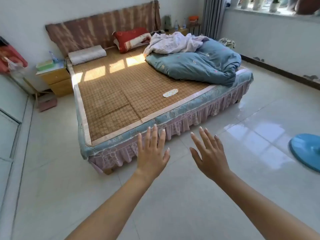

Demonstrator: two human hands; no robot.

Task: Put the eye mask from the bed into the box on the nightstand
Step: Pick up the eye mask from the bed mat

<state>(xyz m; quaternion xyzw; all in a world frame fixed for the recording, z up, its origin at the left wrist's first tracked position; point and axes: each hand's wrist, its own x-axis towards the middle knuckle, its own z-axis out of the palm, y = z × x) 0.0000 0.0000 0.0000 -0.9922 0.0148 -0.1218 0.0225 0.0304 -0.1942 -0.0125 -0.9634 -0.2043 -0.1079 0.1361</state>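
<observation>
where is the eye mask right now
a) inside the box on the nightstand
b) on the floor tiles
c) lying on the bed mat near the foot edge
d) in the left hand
c: the eye mask lies flat on the woven mat of the bed, near its foot edge, and both hands are open and empty.

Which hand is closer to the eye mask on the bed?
Right. The right hand is below the eye mask, slightly right; the left hand is below it, slightly left. Both open, empty.
</observation>
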